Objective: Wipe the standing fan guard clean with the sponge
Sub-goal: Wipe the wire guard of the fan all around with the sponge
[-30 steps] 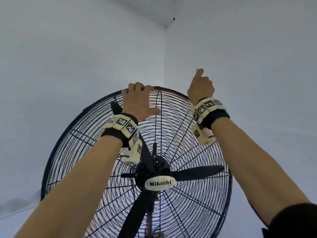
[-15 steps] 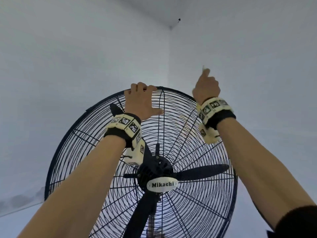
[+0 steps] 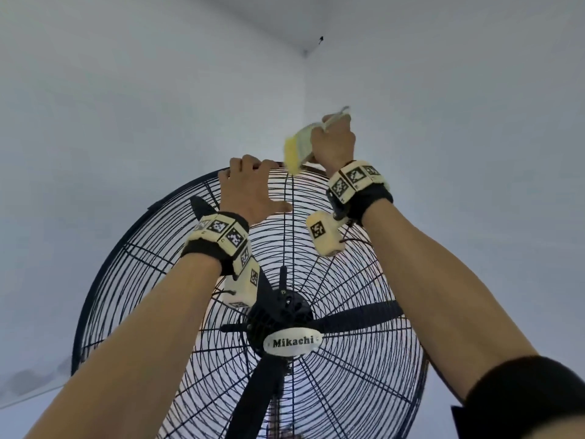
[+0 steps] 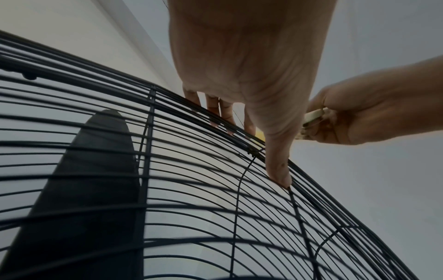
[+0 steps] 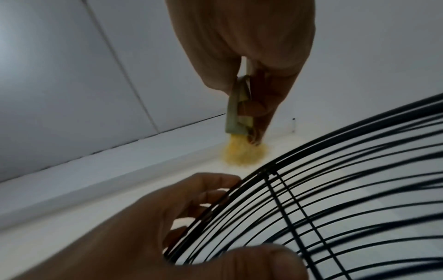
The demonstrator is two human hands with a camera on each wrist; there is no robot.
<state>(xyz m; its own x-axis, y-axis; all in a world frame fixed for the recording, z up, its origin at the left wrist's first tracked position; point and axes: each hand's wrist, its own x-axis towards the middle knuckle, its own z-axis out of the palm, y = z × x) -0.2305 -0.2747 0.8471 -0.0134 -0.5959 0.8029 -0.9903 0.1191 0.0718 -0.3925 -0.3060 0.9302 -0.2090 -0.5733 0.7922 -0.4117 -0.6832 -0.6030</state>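
Note:
The black wire fan guard (image 3: 348, 391) fills the lower half of the head view, with black blades and a "Mikachi" badge (image 3: 292, 341) behind it. My left hand (image 3: 250, 185) grips the guard's top rim, fingers curled over it and thumb pressed on the front wires (image 4: 280, 170). My right hand (image 3: 334, 144) holds a yellow and pale sponge (image 3: 296, 150) just above the top rim, right of the left hand. Blurred in the right wrist view, the sponge's yellow end (image 5: 242, 153) points down at the rim (image 5: 268, 168). Whether it touches the wires I cannot tell.
White walls meet in a corner (image 3: 305, 55) behind the fan, under a white ceiling. A fan blade (image 4: 91, 170) sits close behind the wires below my left hand. Open air lies around the guard's upper edge.
My right hand has moved left along the top of the guard toward the left hand, and the sponge has swung into view. The left hand keeps its grip on the rim.

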